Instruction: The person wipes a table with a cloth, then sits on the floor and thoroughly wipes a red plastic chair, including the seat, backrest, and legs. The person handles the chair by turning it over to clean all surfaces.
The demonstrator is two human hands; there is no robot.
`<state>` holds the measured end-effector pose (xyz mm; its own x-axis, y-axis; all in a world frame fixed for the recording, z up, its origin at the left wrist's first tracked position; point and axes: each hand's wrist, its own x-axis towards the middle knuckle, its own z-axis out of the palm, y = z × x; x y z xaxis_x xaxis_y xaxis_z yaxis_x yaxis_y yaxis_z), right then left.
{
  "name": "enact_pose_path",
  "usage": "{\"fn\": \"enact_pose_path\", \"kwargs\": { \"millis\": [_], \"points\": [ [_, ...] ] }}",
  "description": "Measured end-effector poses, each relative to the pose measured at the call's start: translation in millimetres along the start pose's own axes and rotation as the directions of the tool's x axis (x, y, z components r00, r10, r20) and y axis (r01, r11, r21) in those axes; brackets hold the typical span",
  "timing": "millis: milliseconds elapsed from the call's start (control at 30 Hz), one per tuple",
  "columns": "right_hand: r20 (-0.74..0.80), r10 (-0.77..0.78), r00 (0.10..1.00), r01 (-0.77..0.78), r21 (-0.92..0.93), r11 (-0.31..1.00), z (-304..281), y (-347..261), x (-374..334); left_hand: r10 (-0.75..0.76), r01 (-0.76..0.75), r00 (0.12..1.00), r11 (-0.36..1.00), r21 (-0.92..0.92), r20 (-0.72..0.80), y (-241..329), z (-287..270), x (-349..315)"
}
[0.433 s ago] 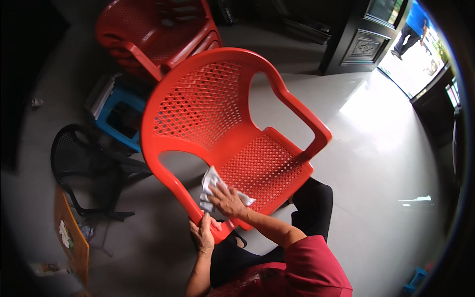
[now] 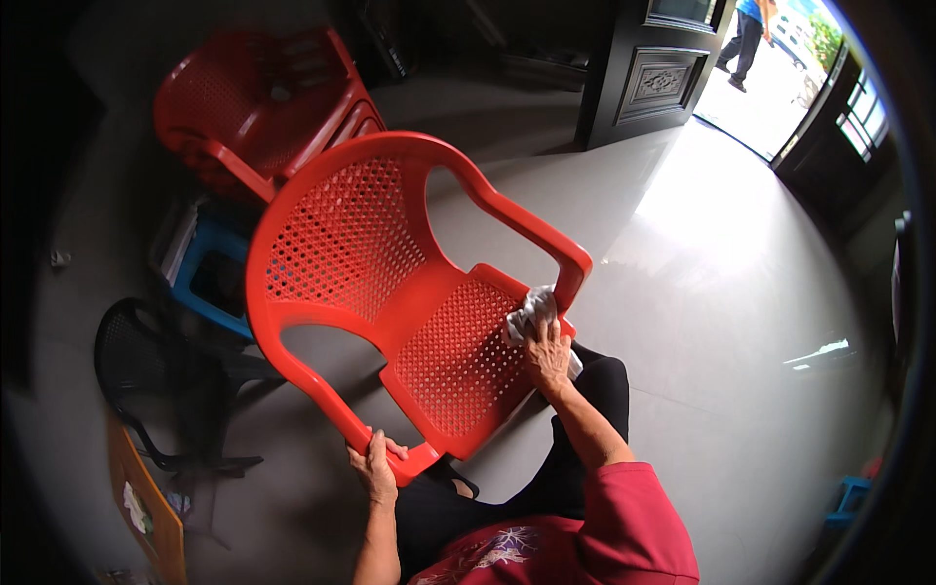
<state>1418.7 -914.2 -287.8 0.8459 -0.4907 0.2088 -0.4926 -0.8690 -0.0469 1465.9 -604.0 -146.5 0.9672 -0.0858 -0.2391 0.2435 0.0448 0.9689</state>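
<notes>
A red plastic armchair with a perforated back and seat stands tilted before my knees. My left hand is wrapped round the front of its left armrest, thumb on top. At the front right corner of the seat, close to the right armrest's foot, my right hand presses a crumpled white-and-grey cloth against the plastic. Part of the cloth is hidden beneath the fingers, and a pale end of it shows past the seat edge.
Stacked dark red chairs stand behind, at the far left. A blue stool, a black chair and a wooden board are on the left. A dark carved door stands open at far right, with a person outside.
My right hand has slid the cloth from the seat's left side to its front right corner. My left hand keeps its hold on the armrest. The view has shifted somewhat.
</notes>
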Motion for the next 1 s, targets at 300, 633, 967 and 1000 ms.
{"fn": "enact_pose_path", "kwargs": {
  "millis": [300, 633, 967, 1000],
  "points": [
    [-0.456, 0.359, 0.814, -0.183, 0.386, 0.904, -152, 65, 77, 0.024, -0.024, 1.0, 1.0, -0.014, -0.017, 0, -5, -2],
    [0.363, 0.02, 0.932, -0.267, 0.648, 0.713, -152, 86, 163, 0.048, -0.048, 0.999, 0.999, -0.021, -0.014, -5, -4, 0],
    [0.336, -0.009, 0.942, -0.25, 0.716, 0.652, -145, 80, 197, 0.052, -0.052, 0.999, 0.999, 0.001, -0.007, -3, 0, 0],
    [0.333, -0.05, 0.941, -0.24, 0.767, 0.595, -142, 74, 203, 0.057, -0.056, 0.998, 0.998, 0.007, -0.01, -1, 0, 0]
  ]
}}
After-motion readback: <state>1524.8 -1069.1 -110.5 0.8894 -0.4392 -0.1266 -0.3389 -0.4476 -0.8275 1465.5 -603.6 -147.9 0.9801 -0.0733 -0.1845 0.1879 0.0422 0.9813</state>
